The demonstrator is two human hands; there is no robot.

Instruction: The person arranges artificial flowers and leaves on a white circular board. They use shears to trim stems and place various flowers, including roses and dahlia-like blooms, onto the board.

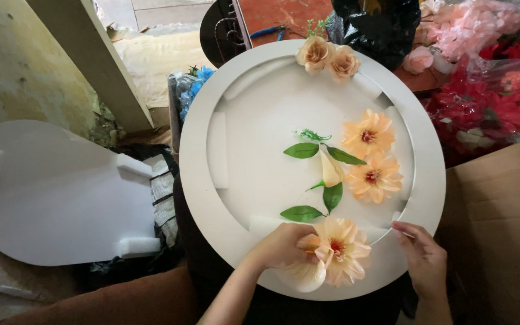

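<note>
Peach flower pressed onto the white ring

Left hand [281, 247] grips the soft, crushable peach flower [339, 250] near its base; right hand [422, 256], fingers loosely curled, steadies the light, stiff ring [206, 198].

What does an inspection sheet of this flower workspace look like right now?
Surface: round white foam board with raised ring.
Job's things: peach flower on the ring's lower edge; cream bud beside it.
Clutter: two peach blooms, green leaves, two tan roses at the top.
Grippers: left hand grips the peach flower; right hand rests on the ring, fingers bent.
Cables: nothing seen.
Surroundings: white foam cutout to the left, bagged red flowers and pink flowers upper right, cardboard on the right, black bag.
</note>
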